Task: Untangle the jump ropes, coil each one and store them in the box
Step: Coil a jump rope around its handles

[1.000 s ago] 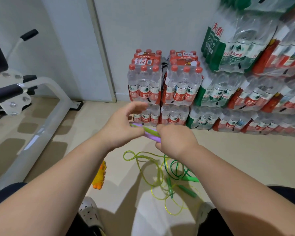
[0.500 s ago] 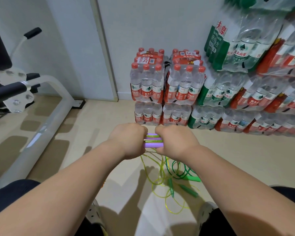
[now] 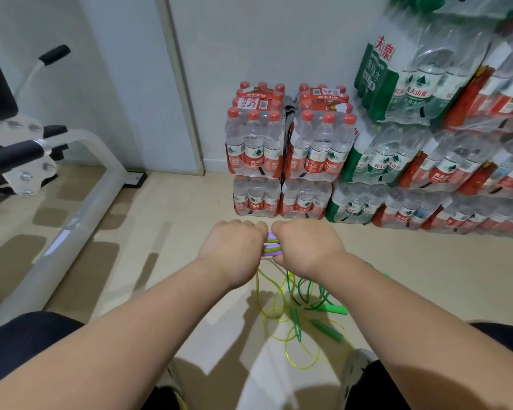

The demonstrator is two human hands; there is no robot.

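- Beige floor (image 3: pixel 172 214) of a storeroom, with packs of bottled water (image 3: pixel 317 143) stacked against the white wall and an exercise machine frame (image 3: pixel 80 208) at left.
- Two fists meet in mid-air above the floor: the left hand (image 3: pixel 234 247) and the right hand (image 3: pixel 307 247) each close their grip round the purple handles (image 3: pixel 271 250), which lie side by side with turns of yellow-green cord across them.
- From the handles the yellow rope (image 3: pixel 257 291) drops to the floor between the person's feet. Its loops cross a green rope (image 3: pixel 299 291) lying there with its green handles (image 3: pixel 326 329).
- To do this step well, the person should probably hold the two handles square together, draw up slack gently, and ease each yellow loop clear of the green before wrapping, so no knot is wound into the coil.
- Fingers are hidden behind the knuckles. The number of turns already wound, and exactly where the ropes cross, are hard to read. No box is in view.
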